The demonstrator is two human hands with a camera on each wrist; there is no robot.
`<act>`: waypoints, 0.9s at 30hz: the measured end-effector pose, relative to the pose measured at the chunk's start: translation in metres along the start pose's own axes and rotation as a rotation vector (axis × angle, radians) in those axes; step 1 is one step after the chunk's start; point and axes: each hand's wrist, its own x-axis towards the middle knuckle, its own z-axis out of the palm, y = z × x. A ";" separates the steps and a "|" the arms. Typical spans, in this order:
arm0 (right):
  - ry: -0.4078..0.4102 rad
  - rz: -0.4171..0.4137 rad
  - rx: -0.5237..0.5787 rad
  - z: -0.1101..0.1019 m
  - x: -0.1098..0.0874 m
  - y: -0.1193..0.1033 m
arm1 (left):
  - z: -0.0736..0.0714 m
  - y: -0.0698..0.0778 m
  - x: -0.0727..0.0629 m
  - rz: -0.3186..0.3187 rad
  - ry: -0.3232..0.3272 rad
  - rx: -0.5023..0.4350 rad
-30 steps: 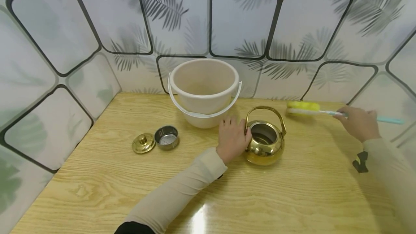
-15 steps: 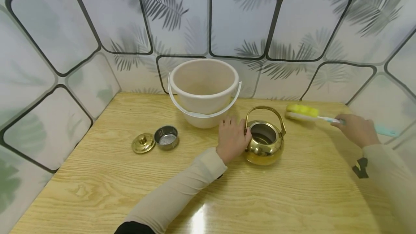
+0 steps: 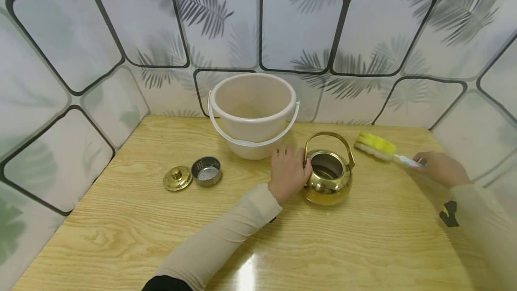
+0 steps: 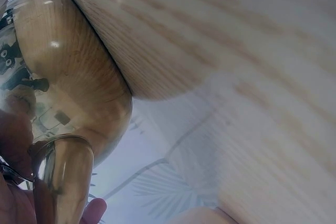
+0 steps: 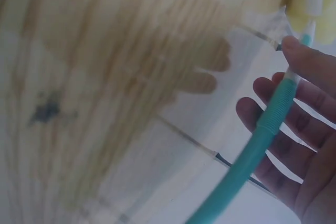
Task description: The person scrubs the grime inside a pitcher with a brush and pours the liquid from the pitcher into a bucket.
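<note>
My left hand (image 3: pixel 290 172) grips the side of a shiny gold kettle (image 3: pixel 329 192), fingers round its spout (image 4: pixel 65 179) in the left wrist view. The kettle stands upright and lidless, its arched handle raised. At the right, my right hand (image 3: pixel 442 169) holds a long-handled sponge brush with a yellow and white head (image 3: pixel 375 145). In the right wrist view, the thumb lies on the neck of the brush and the other fingers curl behind its teal handle (image 5: pixel 252 150). The sponge head is low over the table at the back right; whether it touches the wood cannot be told.
A white bucket (image 3: pixel 254 134) with its handle hanging down in front stands behind my left hand. Left of it, a gold lid (image 3: pixel 177 178) and a perforated steel strainer (image 3: pixel 207 172) lie on the wooden table (image 3: pixel 141 228). Patterned walls border the table's back and sides.
My right hand has moved slightly down and to the left, turning the brush so its handle end slopes lower and the sponge points up left. The left hand and kettle stay put.
</note>
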 end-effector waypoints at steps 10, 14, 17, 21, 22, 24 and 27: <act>-0.046 -0.005 -0.015 0.002 0.001 -0.004 | 0.000 0.000 0.000 0.001 0.010 -0.001; -0.062 -0.017 -0.013 0.004 0.002 -0.003 | 0.001 -0.001 0.000 -0.001 0.007 -0.006; -0.072 -0.015 -0.014 0.004 0.003 -0.003 | 0.001 -0.001 0.000 -0.003 0.004 -0.006; -0.087 -0.013 -0.006 0.004 0.003 -0.002 | 0.000 0.000 0.000 -0.006 -0.006 -0.005; -0.089 -0.016 -0.007 0.003 0.003 -0.003 | 0.000 0.000 0.000 -0.006 -0.008 -0.005; -0.095 -0.012 -0.001 0.003 0.003 -0.003 | 0.000 0.000 0.000 -0.005 -0.006 -0.006; -0.097 -0.006 0.002 0.002 0.002 -0.003 | 0.001 -0.001 0.000 -0.002 0.007 -0.013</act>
